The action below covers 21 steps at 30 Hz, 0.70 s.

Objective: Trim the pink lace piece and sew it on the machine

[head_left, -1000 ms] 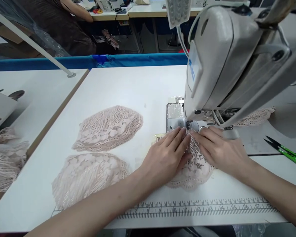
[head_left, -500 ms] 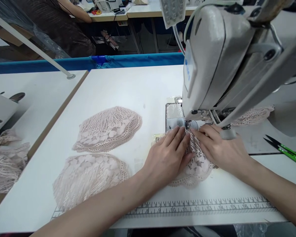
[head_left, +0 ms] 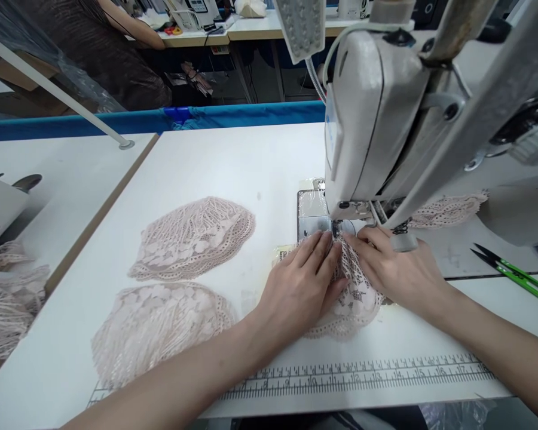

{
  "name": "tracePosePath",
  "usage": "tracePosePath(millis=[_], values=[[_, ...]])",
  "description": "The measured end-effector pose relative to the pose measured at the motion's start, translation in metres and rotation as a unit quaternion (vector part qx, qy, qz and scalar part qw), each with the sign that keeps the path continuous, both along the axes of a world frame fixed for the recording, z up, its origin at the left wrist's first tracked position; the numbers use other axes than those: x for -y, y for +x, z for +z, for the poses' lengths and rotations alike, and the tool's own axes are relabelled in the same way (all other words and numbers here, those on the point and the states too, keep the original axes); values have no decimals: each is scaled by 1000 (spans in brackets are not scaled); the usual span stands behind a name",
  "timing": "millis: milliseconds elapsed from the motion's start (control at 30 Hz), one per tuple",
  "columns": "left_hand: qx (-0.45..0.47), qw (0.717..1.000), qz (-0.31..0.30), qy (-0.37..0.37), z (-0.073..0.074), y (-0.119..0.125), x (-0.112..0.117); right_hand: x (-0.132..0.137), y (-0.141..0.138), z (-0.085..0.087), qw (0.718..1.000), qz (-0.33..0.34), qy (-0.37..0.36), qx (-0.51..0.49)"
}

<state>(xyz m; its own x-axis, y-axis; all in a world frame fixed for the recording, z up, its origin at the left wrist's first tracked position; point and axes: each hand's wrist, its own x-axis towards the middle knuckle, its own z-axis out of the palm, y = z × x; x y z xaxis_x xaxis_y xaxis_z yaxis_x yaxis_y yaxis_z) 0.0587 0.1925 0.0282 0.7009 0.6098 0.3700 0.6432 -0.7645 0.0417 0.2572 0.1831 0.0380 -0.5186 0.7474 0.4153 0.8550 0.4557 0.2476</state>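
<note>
A pale pink lace piece (head_left: 357, 301) lies at the needle of a white sewing machine (head_left: 376, 125). My left hand (head_left: 301, 286) rests flat on the lace's left part, fingers stretched toward the presser foot (head_left: 338, 228). On the right part of the lace, my right hand (head_left: 397, 269) presses down with its fingertips close to the needle. Both hands hold the lace against the metal needle plate (head_left: 310, 218).
Two stacks of pink lace pieces (head_left: 192, 237) (head_left: 156, 328) lie left on the white table. More lace (head_left: 448, 209) sits behind the machine and on the left table (head_left: 6, 298). Green thread snips (head_left: 511, 272) lie right. A printed ruler (head_left: 363, 376) runs along the front edge. Another person (head_left: 103, 54) sits beyond.
The lace piece and both hands have crept slightly toward the needle; the view has shifted a little left and down.
</note>
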Motion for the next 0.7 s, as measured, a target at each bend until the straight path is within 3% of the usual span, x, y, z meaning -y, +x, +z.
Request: tracePosePath(millis=[700], values=[[4,1000,5,-20,0,0,-3,1,5,-6,999,-25,1,35]])
